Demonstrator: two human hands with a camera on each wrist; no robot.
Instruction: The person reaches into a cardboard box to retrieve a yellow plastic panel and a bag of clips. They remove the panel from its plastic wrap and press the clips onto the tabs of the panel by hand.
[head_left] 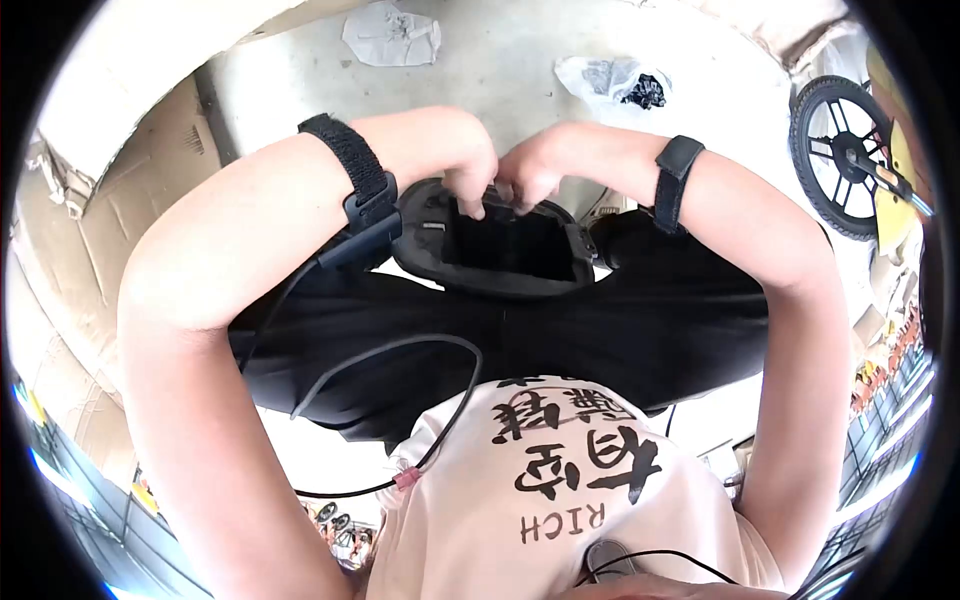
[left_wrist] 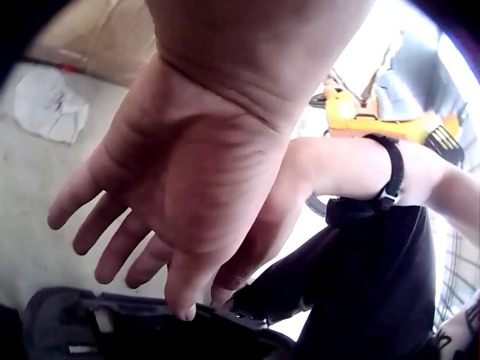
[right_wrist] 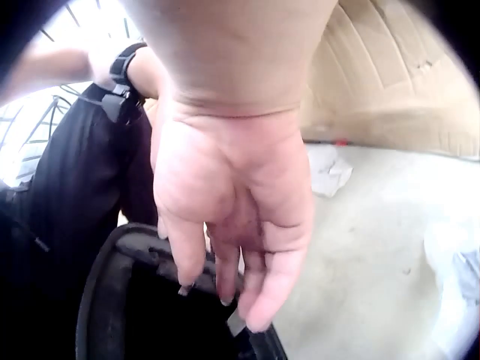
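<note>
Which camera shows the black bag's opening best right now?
The head view: the black bag shows its whole dark opening to the camera, with the left hand and right hand at its far rim. The left wrist view catches only a strip of its edge; the right wrist view shows one curved side of the rim.

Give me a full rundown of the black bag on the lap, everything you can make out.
The black bag lies on the person's lap over black trousers, with its mouth open upward. It looks like soft padded fabric, with a thick rounded rim round a roughly rectangular opening. The inside is dark, so what it holds cannot be told. A small pale tab shows inside the rim on the left-hand side. The left hand and right hand meet at the far rim, fingertips touching it.
</note>
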